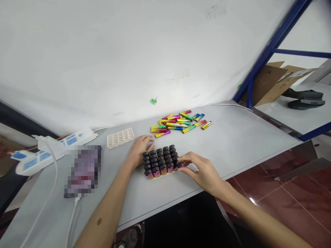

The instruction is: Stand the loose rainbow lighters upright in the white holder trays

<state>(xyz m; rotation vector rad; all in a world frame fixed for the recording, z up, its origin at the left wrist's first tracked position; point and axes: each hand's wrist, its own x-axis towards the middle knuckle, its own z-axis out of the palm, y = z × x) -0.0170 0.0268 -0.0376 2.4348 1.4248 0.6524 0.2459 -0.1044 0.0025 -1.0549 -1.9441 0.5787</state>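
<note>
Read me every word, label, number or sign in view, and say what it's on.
"7A": cardboard box, at right.
Pale label near it: too small to read.
Power strip: any markings too small to read.
Phone: screen blurred out, unreadable.
Lighters and coloured pieces: no readable text.

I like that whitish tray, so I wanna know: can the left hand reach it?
Probably yes. The left hand is just to the right of the whitish tray, and I see nothing lying between them.
</note>
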